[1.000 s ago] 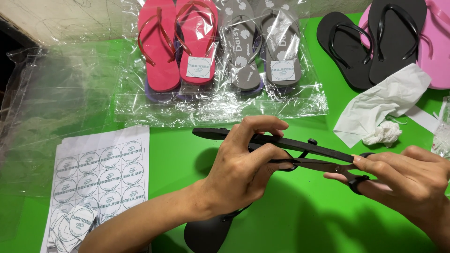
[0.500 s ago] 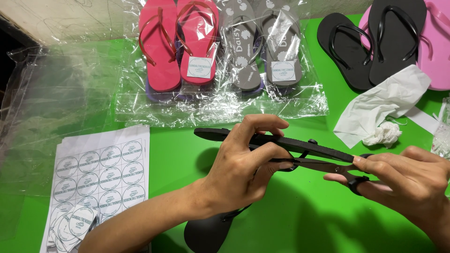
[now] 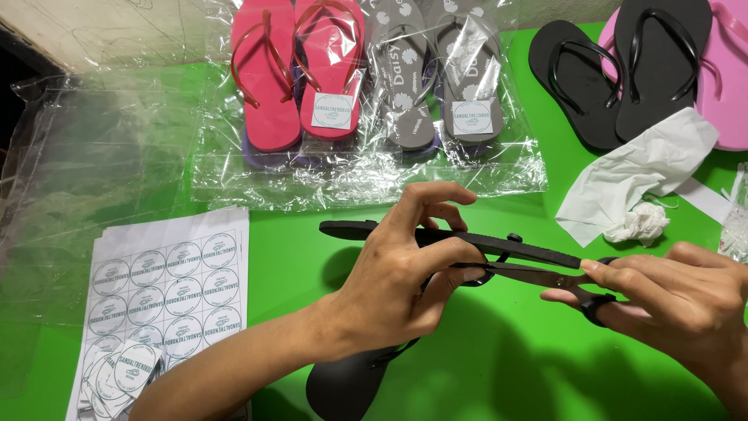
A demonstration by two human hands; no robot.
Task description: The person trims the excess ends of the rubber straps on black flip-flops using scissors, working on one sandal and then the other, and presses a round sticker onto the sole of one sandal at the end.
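Note:
My left hand point(image 3: 397, 281) grips a black flip-flop point(image 3: 366, 229) held edge-on above the green table, fingers wrapped around its sole and strap. My right hand point(image 3: 678, 300) holds black-handled scissors point(image 3: 530, 273), whose blades point left and reach the strap area just under the sole, beside my left fingers. A second black flip-flop point(image 3: 343, 386) lies flat on the table under my left forearm, partly hidden by it.
At the back lie clear bags with red sandals point(image 3: 300, 78) and grey sandals point(image 3: 436, 78), a loose black pair point(image 3: 615, 70) and a pink sandal point(image 3: 728, 78). White crumpled tissue point(image 3: 639, 179) sits right. A sheet of round stickers point(image 3: 164, 288) and empty clear bags point(image 3: 86, 179) lie left.

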